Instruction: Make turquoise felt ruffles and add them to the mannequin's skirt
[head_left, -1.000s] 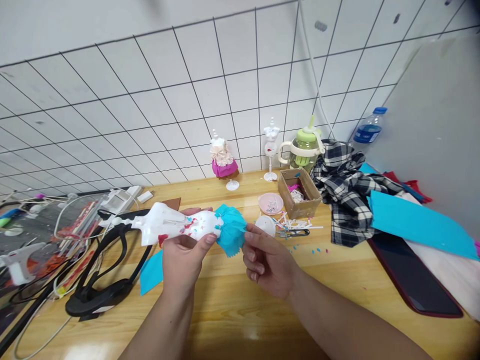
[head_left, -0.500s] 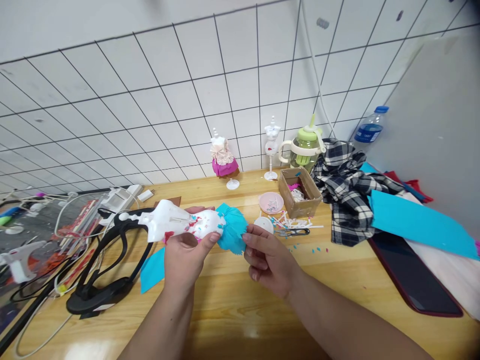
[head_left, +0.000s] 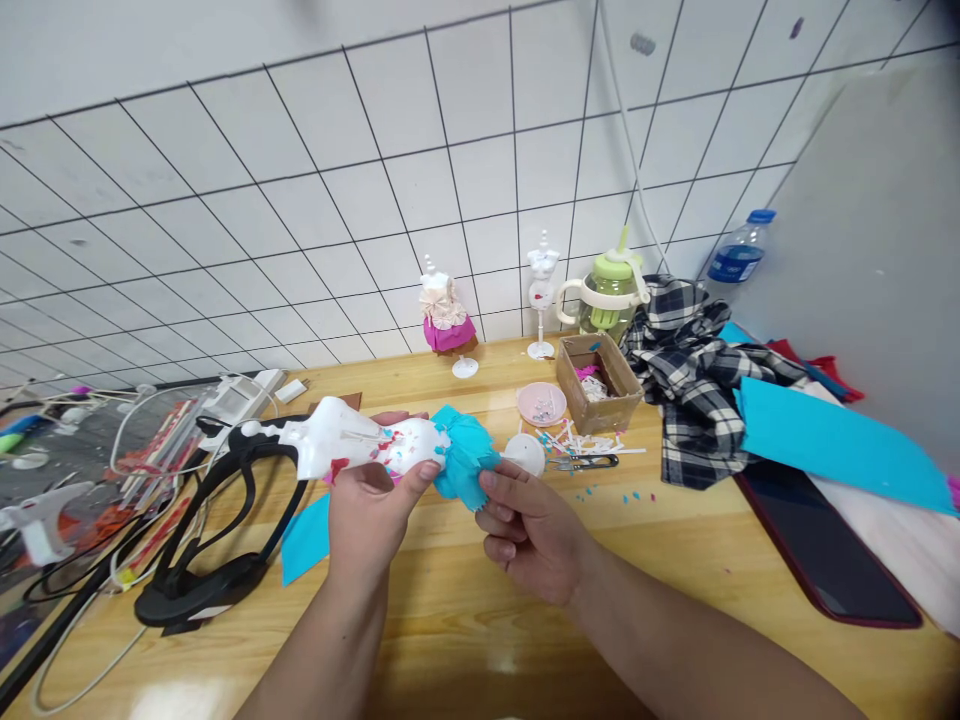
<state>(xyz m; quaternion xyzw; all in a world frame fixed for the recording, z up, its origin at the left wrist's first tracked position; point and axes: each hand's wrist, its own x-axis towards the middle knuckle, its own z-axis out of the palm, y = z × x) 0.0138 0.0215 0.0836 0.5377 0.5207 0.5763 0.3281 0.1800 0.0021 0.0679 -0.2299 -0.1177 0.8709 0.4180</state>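
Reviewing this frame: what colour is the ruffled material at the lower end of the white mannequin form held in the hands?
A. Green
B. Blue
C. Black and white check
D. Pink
B: the left hand holds the white mannequin form lying sideways, and the ruffled material at its lower end, pinched by the right hand, is bright blue.

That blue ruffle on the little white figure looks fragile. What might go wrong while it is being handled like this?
The right hand pinches the blue paper ruffle at its edge, so the thin paper could tear or crush. The left hand holds the white mannequin by its middle only, in the air; it might twist or slip. Small paper scraps and scissors lie close by and could be knocked.
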